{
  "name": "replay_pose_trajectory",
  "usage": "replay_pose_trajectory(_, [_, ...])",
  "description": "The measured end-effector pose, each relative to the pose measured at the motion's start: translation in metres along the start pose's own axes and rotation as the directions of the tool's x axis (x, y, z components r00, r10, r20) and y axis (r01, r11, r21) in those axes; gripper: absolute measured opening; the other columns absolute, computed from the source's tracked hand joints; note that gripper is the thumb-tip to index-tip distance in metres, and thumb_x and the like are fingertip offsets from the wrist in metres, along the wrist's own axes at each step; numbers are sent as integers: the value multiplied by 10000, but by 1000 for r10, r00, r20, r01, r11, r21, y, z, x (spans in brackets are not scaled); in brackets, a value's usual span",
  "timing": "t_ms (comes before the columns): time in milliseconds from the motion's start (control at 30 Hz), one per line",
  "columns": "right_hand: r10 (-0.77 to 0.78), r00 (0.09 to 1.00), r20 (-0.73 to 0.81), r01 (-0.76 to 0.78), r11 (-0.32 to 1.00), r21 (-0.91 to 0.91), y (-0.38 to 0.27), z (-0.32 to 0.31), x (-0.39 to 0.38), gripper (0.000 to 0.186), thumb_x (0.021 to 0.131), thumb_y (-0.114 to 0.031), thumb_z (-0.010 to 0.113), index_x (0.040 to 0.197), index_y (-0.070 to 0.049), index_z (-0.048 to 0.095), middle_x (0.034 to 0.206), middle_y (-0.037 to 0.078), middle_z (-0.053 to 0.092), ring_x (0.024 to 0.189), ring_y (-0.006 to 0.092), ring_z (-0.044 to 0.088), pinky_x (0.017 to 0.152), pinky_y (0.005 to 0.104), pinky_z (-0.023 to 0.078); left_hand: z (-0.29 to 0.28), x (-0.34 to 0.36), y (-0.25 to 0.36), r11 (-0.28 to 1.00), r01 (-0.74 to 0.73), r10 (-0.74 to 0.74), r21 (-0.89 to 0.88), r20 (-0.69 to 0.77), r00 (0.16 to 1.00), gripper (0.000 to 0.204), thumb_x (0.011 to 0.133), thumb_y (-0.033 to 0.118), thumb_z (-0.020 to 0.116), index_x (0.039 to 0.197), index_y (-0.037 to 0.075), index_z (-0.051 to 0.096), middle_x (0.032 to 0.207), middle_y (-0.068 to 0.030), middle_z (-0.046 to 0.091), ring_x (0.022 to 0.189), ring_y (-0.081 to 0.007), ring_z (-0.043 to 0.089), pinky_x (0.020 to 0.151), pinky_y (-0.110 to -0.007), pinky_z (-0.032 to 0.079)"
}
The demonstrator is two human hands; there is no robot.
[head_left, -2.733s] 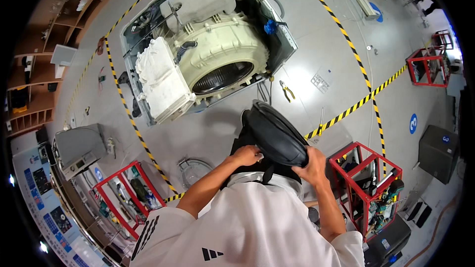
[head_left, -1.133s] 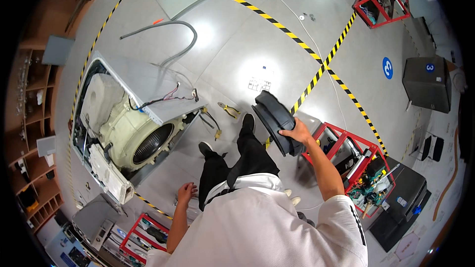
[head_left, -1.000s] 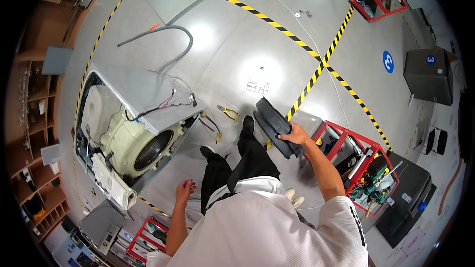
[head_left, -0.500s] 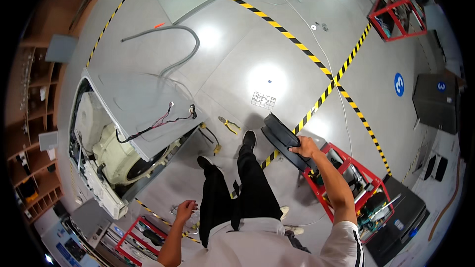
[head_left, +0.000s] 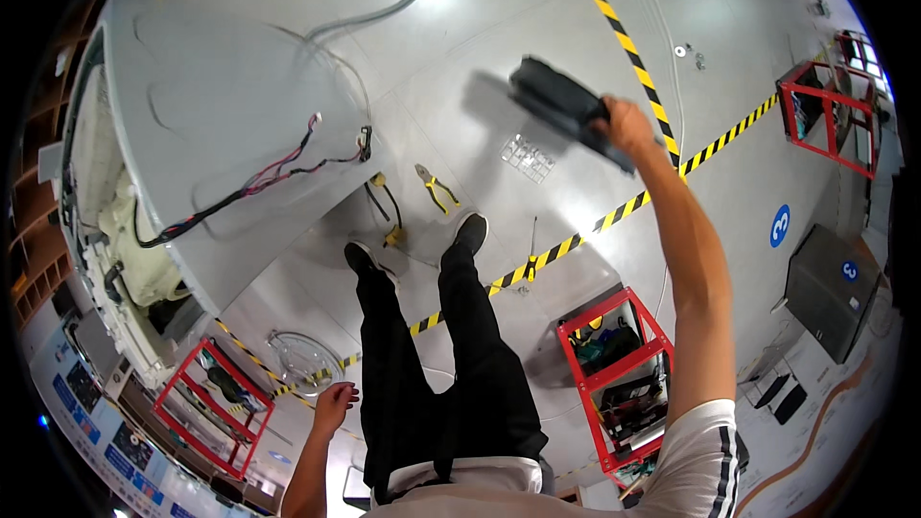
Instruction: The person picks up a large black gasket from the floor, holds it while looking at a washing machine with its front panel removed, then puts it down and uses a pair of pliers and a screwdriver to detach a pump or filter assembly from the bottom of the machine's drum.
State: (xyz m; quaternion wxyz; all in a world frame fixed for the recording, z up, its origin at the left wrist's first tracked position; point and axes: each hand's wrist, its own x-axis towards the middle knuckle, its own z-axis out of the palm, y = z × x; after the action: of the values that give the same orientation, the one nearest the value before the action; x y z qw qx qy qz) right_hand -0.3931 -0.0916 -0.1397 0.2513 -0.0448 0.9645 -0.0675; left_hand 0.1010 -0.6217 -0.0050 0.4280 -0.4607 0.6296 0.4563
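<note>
My right hand [head_left: 624,125] grips a black rubber ring, like a gasket [head_left: 561,105], held out at arm's length over the floor. My left hand [head_left: 336,398] hangs beside my left leg, holding nothing, fingers loosely curled and apart. To the left stands a dismantled washing machine with a grey side panel [head_left: 230,86], loose wires [head_left: 249,187] and a cream tub [head_left: 129,240] partly hidden. Yellow-handled pliers [head_left: 436,187] lie on the floor ahead of my feet, near a small white grid-like piece [head_left: 528,158].
Red tool racks stand at right [head_left: 595,312], far right [head_left: 825,105] and lower left [head_left: 216,345]. A screwdriver [head_left: 531,266] lies across the striped tape. A clear round door [head_left: 302,355] lies left of my legs. A dark box [head_left: 830,283] sits at the right.
My right arm has swung forward, carrying the black ring from beside my leg out past the pliers. I held it two-handed earliest; my left hand has since let go. The view has turned and shifted.
</note>
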Motion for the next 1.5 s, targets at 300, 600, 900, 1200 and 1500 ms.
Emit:
replay_pose_trajectory(300, [-125,969,-214,71,967,-244,-53,170,148,224,855,-182,616,1078,-170,608,963,76,662,980,276,644,841,463,428,27,53,-31,983,148,-155,-106,-67,986,291,994,202,522,1156,-26,603,1036,-112,683,924,-190,672,793,-299,530])
replay_pose_trajectory(600, [-41,999,-16,37,982,-183,-143,294,174,188,895,-152,533,1048,-174,642,1026,20,678,1005,200,644,833,437,444,60,55,-35,947,308,-317,-93,-93,944,285,1010,157,477,1143,-69,590,1038,-138,667,917,-199,666,791,-295,540])
replay_pose_trajectory(900, [-109,988,-105,136,945,297,-194,310,153,402,843,-186,633,1232,-134,548,1185,181,582,1103,344,587,885,457,503,41,62,2,990,131,-137,-57,-99,986,275,1001,161,504,1141,-55,600,1060,-142,663,936,-202,663,839,-312,540])
replay_pose_trajectory(1200, [183,825,535,-371,889,269,-101,458,-107,363,865,-279,613,1184,-107,602,1149,179,597,1108,365,566,919,452,487,-4,74,21,995,82,-80,56,-35,996,288,999,183,522,1156,-43,606,1082,-130,669,968,-196,656,875,-307,519])
replay_pose_trajectory(1500, [390,739,550,-597,757,266,-119,486,-264,309,847,-246,643,1099,-68,634,1110,218,629,1050,378,608,884,453,503,-85,132,24,929,-327,339,175,-45,940,259,994,128,502,1176,-44,566,1085,-122,643,872,-159,644,824,-285,513])
